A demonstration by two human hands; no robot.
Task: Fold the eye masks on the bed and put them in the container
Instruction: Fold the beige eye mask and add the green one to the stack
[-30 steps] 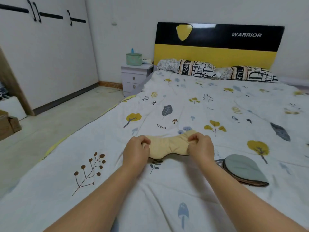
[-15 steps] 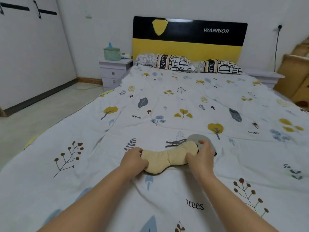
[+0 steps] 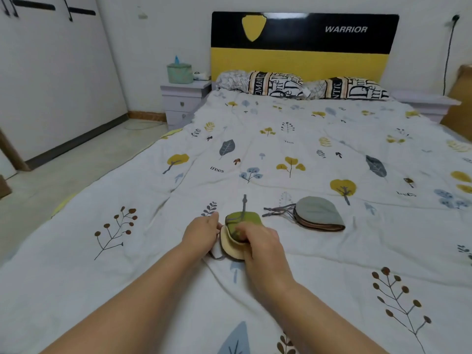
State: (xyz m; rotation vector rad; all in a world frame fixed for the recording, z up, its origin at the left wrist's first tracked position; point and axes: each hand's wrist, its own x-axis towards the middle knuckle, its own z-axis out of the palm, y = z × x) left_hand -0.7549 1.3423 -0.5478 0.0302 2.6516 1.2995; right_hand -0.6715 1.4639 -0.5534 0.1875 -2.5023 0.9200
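Nightstand (image 3: 184,98): far left, beside the bed (image 3: 153,251).
Left hand (image 3: 201,232): fingertips pinching the left edge of the green mask (image 3: 242,219).
Green mask: folded in 2, cream lining showing, near centre of the bed.
Right hand (image 3: 260,242): pressing down on it, fingers curled.
Grey mask (image 3: 316,212): folded, just right.

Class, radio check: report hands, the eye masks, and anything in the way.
Left hand steadying the cream edge; right hand pressing the green eye mask folded over. Grey eye mask already folded, lying apart to the right. No container visible on the bed; nothing obstructing.
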